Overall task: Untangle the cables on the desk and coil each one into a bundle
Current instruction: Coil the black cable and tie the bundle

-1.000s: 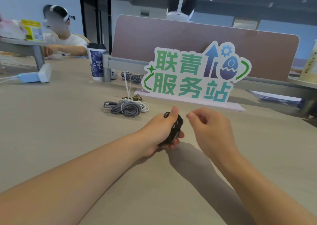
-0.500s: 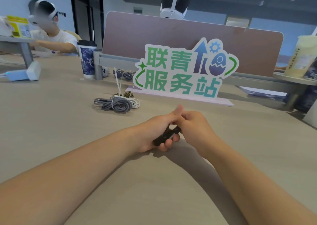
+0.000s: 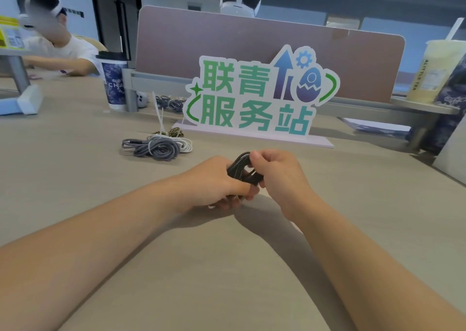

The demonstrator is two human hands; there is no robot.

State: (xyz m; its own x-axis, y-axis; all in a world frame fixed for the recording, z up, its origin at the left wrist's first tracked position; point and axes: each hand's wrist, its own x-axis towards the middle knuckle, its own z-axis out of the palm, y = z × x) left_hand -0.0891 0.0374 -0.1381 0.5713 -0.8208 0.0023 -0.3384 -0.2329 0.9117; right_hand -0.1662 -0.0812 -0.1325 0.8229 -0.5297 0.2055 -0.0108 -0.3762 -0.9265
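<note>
A small black cable coil (image 3: 241, 169) sits between my two hands just above the wooden desk (image 3: 75, 179). My left hand (image 3: 214, 187) grips its lower part with curled fingers. My right hand (image 3: 280, 171) pinches the coil's upper loop with thumb and fingers. Farther back on the left lie a grey cable bundle (image 3: 153, 148) tied with a white tie, a white cable bundle (image 3: 185, 146) and a brownish braided one (image 3: 174, 131). Another grey cable (image 3: 169, 102) lies by the divider.
A green and blue standing sign (image 3: 257, 96) stands behind my hands. A dark paper cup (image 3: 114, 81) is at the back left, a yellow drink cup (image 3: 431, 70) at the back right. A brown desk divider (image 3: 252, 43) runs across. A person sits far left.
My right hand came in from apart and took hold of the black coil's upper loop. The coil has tilted more upright between both hands. The camera view shifted slightly.
</note>
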